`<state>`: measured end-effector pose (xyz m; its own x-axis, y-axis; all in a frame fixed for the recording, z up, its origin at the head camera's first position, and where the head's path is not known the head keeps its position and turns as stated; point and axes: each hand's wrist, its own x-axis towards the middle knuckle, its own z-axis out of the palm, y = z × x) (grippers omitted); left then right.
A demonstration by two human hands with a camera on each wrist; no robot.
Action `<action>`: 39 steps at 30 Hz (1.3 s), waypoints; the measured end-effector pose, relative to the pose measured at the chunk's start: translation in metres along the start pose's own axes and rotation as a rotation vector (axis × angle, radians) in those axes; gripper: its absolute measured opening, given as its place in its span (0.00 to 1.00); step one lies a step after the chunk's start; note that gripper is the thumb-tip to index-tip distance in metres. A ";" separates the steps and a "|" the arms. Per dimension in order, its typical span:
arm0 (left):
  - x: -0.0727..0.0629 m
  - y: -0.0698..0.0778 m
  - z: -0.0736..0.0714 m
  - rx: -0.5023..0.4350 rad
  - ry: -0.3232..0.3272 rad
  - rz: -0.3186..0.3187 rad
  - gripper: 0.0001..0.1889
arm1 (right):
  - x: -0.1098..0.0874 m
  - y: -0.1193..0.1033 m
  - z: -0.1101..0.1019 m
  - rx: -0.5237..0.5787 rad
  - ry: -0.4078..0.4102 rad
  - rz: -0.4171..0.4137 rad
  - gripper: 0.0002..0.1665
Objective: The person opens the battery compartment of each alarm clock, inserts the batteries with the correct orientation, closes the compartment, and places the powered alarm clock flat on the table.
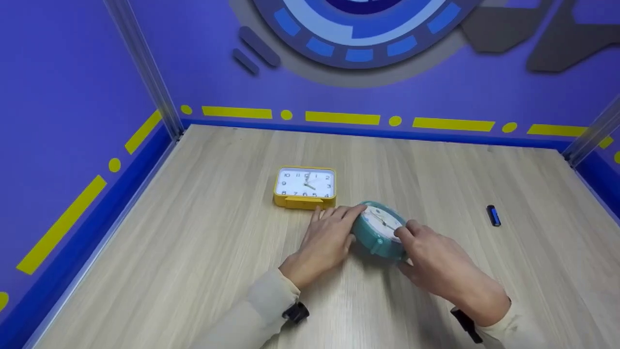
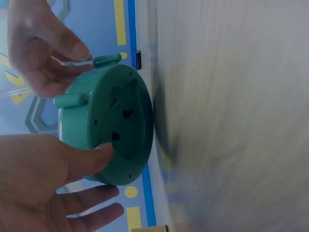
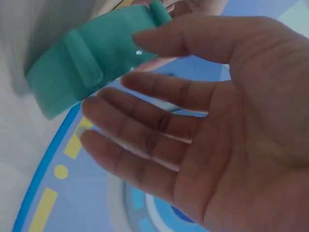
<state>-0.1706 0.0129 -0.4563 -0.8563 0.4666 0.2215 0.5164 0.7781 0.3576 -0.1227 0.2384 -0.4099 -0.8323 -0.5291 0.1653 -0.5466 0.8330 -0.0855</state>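
A round green alarm clock [image 1: 382, 240] with a white face is tilted just over the wooden table. My left hand [image 1: 327, 235] grips its left side, thumb on the back and fingers toward the face. In the left wrist view, the back of the green clock [image 2: 120, 116] shows a recess with two dark knob-like spots. My right hand [image 1: 438, 259] holds the opposite rim, index fingertip by the face; the right wrist view has its thumb [image 3: 164, 38] across the green casing. Just beyond my left fingertips lies a yellow rectangular alarm clock [image 1: 305, 188], face up.
Toward the right side of the table [image 1: 218, 194] lies a small blue and black battery [image 1: 493, 215]. Blue walls [image 1: 339, 92] with yellow markings rise at the table's back and sides, with metal posts [image 1: 145, 63] in the corners.
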 end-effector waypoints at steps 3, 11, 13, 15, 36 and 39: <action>0.000 0.001 0.000 0.006 -0.005 0.000 0.34 | 0.001 -0.006 0.003 -0.062 -0.016 0.046 0.36; 0.000 0.002 0.001 0.001 -0.005 0.008 0.35 | 0.004 -0.012 0.015 -0.166 0.071 0.128 0.43; 0.001 0.002 0.001 0.002 0.000 0.014 0.35 | 0.004 -0.012 0.016 -0.165 0.083 0.134 0.41; 0.001 0.002 0.001 -0.002 0.002 0.018 0.35 | 0.004 -0.012 0.016 -0.166 0.086 0.134 0.40; 0.003 -0.003 -0.003 -0.082 0.149 0.071 0.29 | 0.006 0.020 -0.002 0.140 0.086 0.068 0.30; 0.003 -0.003 -0.003 -0.096 0.149 0.063 0.29 | 0.005 0.023 -0.005 0.212 0.049 0.072 0.29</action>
<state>-0.1747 0.0108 -0.4535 -0.8155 0.4401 0.3759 0.5734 0.7024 0.4217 -0.1389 0.2560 -0.4056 -0.8671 -0.4570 0.1980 -0.4975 0.8128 -0.3029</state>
